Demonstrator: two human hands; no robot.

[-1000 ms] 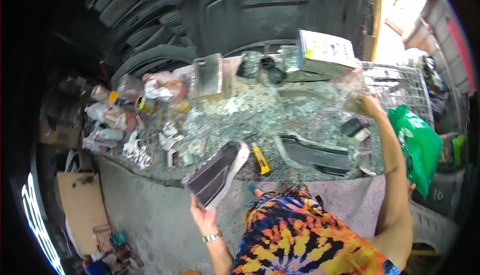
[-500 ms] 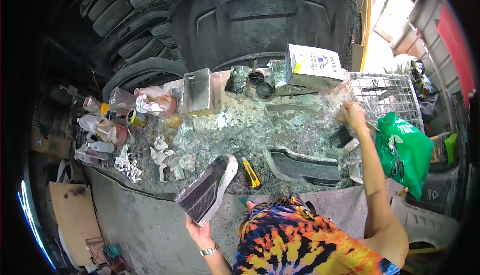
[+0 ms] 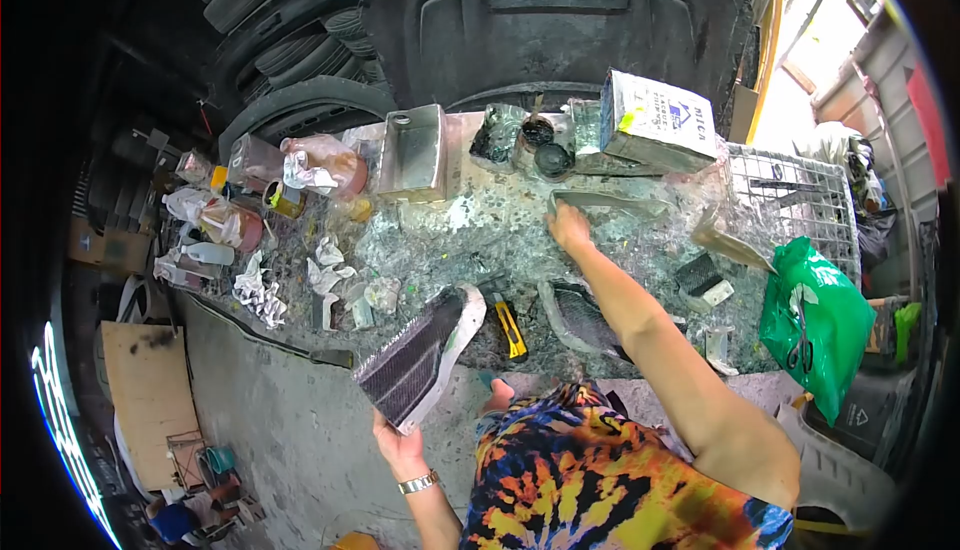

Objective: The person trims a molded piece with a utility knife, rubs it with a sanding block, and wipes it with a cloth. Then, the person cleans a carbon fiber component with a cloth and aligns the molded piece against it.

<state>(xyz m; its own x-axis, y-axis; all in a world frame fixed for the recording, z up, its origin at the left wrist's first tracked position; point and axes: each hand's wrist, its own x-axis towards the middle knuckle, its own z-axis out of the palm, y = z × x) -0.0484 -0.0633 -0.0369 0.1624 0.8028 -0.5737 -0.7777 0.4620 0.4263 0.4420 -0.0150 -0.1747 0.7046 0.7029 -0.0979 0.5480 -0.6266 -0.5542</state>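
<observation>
My left hand (image 3: 400, 444) grips the lower end of a moulded carbon-fibre part (image 3: 415, 368), dark and woven with a pale, rough border. It is tilted in front of the bench edge. My right hand (image 3: 571, 229) reaches across the bench, its fingers closed around the near left end of a thin grey angled strip (image 3: 610, 201). Under my right forearm lies a similar dark woven part (image 3: 578, 318), partly covered. A yellow-and-black utility knife (image 3: 511, 332) rests between the two woven parts.
Along the back stand a metal tin (image 3: 412, 165), black-stained containers (image 3: 540, 145) and a white box (image 3: 655, 120). Crumpled paper (image 3: 258, 295) and bottles (image 3: 208, 253) sit left. On the right are a wire grid (image 3: 800, 185), another strip (image 3: 735, 242) and a green bag (image 3: 818, 325) with scissors.
My right hand has moved left from the bench's right side to the angled strip, uncovering another strip there. My left hand still holds the carbon-fibre part. The view has shifted slightly.
</observation>
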